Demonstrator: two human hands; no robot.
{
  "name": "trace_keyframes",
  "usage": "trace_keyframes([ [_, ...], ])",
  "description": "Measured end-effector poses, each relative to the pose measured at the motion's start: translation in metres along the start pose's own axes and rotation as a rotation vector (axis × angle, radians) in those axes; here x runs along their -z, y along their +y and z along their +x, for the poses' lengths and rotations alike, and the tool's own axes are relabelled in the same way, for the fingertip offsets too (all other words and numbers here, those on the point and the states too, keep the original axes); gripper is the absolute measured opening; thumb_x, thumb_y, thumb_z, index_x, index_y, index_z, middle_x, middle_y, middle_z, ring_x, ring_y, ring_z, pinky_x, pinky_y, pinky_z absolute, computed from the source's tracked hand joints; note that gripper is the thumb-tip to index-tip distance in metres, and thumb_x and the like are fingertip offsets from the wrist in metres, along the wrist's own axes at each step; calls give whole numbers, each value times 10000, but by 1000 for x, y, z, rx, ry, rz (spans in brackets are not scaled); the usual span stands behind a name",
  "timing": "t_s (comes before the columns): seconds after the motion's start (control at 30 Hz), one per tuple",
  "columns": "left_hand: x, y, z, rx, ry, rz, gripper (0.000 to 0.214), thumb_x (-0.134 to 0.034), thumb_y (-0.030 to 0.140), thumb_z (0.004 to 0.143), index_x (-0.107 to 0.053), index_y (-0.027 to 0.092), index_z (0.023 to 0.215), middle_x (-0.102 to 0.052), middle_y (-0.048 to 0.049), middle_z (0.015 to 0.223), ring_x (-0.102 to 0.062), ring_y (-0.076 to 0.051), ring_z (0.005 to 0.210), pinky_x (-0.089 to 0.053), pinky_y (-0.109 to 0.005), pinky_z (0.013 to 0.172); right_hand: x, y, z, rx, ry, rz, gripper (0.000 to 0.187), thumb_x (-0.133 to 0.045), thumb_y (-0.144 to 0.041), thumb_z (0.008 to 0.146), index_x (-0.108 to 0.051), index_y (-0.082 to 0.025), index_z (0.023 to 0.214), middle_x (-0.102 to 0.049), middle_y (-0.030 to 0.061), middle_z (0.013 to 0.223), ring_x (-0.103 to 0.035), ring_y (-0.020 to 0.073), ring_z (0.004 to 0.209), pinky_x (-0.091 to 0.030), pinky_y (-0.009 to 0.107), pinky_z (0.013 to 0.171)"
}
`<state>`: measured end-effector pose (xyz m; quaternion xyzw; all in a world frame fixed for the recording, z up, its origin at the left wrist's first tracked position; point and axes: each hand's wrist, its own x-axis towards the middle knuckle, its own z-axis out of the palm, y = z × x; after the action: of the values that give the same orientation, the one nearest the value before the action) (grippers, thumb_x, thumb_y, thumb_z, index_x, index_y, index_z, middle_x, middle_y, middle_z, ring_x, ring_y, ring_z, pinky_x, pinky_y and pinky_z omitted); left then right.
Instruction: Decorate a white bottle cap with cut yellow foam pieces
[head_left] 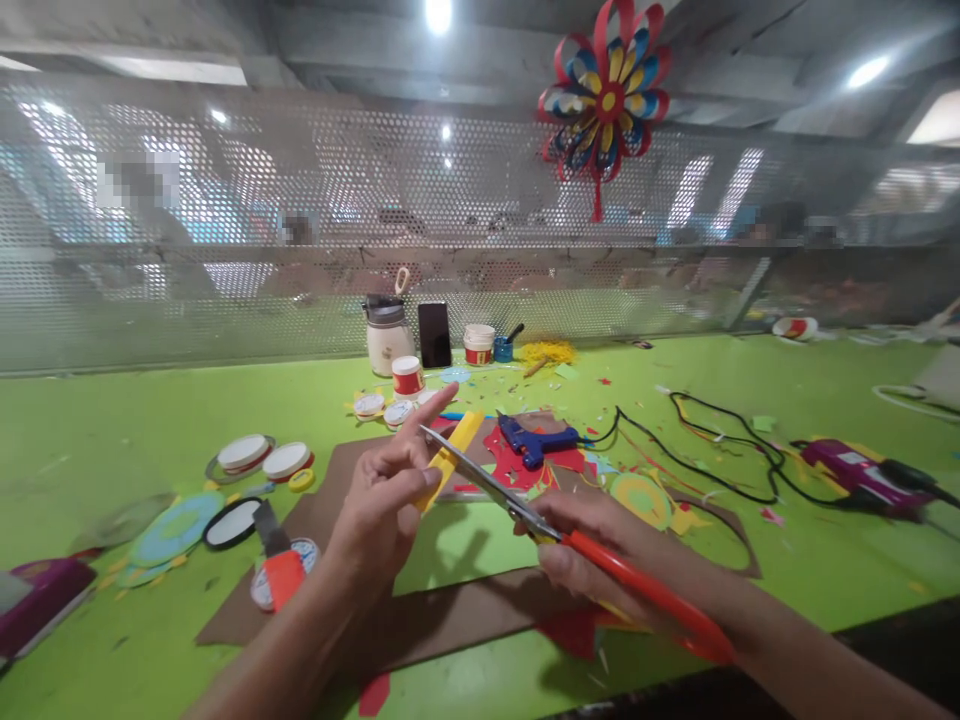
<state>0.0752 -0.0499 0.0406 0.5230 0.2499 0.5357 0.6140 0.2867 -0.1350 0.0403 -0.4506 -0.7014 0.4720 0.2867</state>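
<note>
Between the thumb and fingers of my left hand (386,490) is a yellow paper strip (459,445), tilted upward; the index finger points away from it. My right hand (592,545) grips a pair of scissors (487,483) with long metal blades and red handles. The blades cross in front of the strip, their tips close to my left fingers; whether they touch the paper I cannot tell. A bit of yellow also shows under my right hand. Below both hands lies brown cardboard (465,610) on the green table (832,580). Just behind them rests a blue glue gun (532,440) on red paper scraps.
Black cords run from the glue gun to a purple power strip (862,475) at right. An orange-handled scraper (285,575) and round lids (244,452) lie at left. A kettle (388,338), phone (434,335) and jars stand behind. A paper flower (609,100) hangs on a perforated screen.
</note>
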Motion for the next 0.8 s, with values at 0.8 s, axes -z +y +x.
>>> trace_keyframes([
  [0.8, 1, -2, 0, -57, -44, 64, 218, -650, 137, 710, -621, 212, 508, -747, -46, 993, -527, -323, 1227, -315, -454, 1081, -12, 11, -4, 12, 15, 186, 372, -558, -528, 896, -572, -197, 1064, -471, -19, 753, -391, 102, 632, -310, 227, 558],
])
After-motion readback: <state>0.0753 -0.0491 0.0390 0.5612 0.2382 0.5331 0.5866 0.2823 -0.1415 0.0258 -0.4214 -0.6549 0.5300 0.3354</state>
